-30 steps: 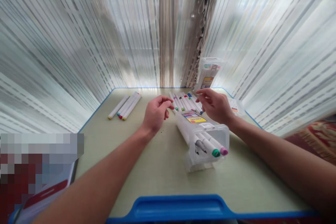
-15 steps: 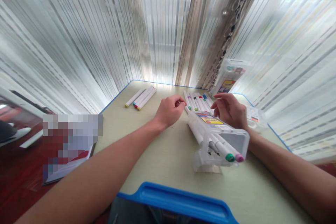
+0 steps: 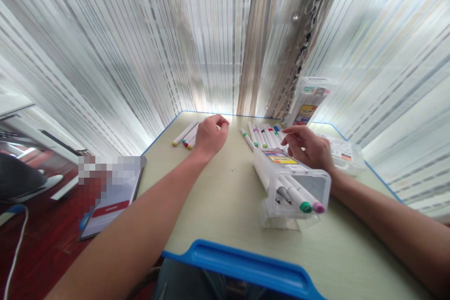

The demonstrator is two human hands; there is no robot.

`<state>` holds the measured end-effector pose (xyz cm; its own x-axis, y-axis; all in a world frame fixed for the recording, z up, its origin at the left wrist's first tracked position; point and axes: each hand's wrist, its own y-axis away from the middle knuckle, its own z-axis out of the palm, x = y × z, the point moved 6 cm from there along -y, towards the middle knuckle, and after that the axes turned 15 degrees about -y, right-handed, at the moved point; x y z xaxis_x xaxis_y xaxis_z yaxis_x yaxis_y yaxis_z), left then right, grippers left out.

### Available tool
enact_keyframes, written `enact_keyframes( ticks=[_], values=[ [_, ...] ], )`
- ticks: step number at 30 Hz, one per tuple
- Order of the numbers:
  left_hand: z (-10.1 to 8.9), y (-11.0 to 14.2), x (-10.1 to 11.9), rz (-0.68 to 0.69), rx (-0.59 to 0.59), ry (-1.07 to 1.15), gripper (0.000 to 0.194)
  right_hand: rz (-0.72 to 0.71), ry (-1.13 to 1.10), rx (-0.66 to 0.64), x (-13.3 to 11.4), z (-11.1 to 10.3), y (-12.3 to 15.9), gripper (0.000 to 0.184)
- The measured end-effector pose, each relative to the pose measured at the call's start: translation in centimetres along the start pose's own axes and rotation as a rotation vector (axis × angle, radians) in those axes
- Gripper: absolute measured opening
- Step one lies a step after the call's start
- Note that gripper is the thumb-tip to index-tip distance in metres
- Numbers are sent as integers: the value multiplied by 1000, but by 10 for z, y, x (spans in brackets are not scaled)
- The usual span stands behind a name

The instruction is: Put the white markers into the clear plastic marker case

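Note:
My left hand (image 3: 212, 137) hovers over the back left of the table, fingers curled together, with no object showing in them. Partly behind it lie several white markers (image 3: 185, 134) with yellow, red and teal ends. Right of that hand, a white marker with a green band (image 3: 248, 138) slants beside a row of white markers (image 3: 263, 136). My right hand (image 3: 305, 146) is at the row's right end, fingers loosely bent and apart, holding nothing visible. In front of it a clear plastic marker case (image 3: 258, 168) leans, its open end towards me, with several markers (image 3: 298, 195) inside.
Another clear case (image 3: 305, 103) stands upright at the back right. A clear plastic piece (image 3: 346, 154) lies beyond my right wrist. The table (image 3: 218, 206) has a blue front rim (image 3: 246, 260). A tablet-like screen (image 3: 116, 211) is at the left, and a striped curtain (image 3: 211, 33) hangs behind.
My left hand has moved left, away from the row, leaving the green-banded marker lying there. It now covers part of the left marker group. My right hand has barely moved.

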<state>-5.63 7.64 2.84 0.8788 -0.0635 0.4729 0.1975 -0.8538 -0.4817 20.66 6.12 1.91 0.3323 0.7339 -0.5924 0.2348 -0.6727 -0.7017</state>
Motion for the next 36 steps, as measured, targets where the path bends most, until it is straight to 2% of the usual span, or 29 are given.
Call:
enact_keyframes(
  ticks=[4, 8, 12, 19, 28, 33, 36],
  values=[
    [-7, -11, -16, -26, 33, -109, 21, -24, 27, -12, -1, 0, 0, 17],
    [-12, -13, -22, -44, 21, -254, 26, -32, 22, -7, 0, 0, 0, 16],
    [-14, -15, -30, -78, -64, -498, 29, -45, 17, -2, 1, -1, -1, 15],
    [-8, -14, -44, -109, -211, -638, 35, -41, 28, -2, 3, 0, -1, 16],
    [-2, -8, -37, -79, -294, -665, 36, -5, 49, -22, 1, 0, 1, 17],
    [10, -1, -19, -1, -313, -630, 37, -66, 27, -28, 2, -2, 0, 9],
    [15, 1, -12, 35, -317, -605, 39, -110, 14, -81, 3, -2, -2, 10]
  ],
)
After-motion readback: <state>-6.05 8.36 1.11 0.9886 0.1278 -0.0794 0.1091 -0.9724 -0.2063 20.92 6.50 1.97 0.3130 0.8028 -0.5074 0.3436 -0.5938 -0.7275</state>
